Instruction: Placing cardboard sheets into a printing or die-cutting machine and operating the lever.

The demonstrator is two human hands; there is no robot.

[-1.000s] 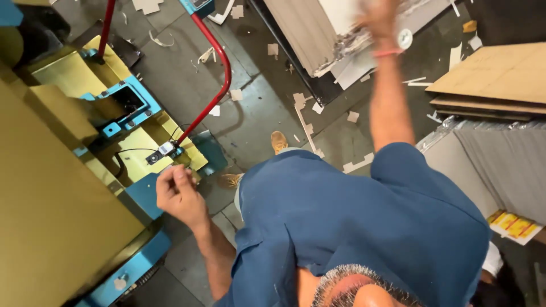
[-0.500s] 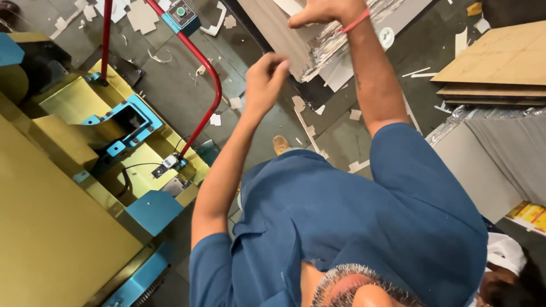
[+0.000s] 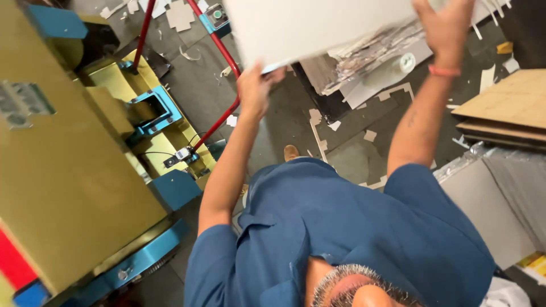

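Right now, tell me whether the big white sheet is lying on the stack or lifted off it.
Lifted. The white sheet is held up by both hands, left hand at its lower edge, right hand at the far side, above the stack.

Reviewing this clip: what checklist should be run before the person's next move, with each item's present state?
1. Left hand grips the lower edge of the large white cardboard sheet: ok.
2. Right hand has hold of the sheet: cannot tell; it sits at the sheet's edge, at the top of the frame.
3. Sheet is apart from the yellow and blue machine: ok; the machine stands off to the left.
4. Sheet is clear of the red tubular rail: cannot tell; they overlap in this view.
5. Footing on the grey floor: not ok; pale cardboard scraps lie scattered.
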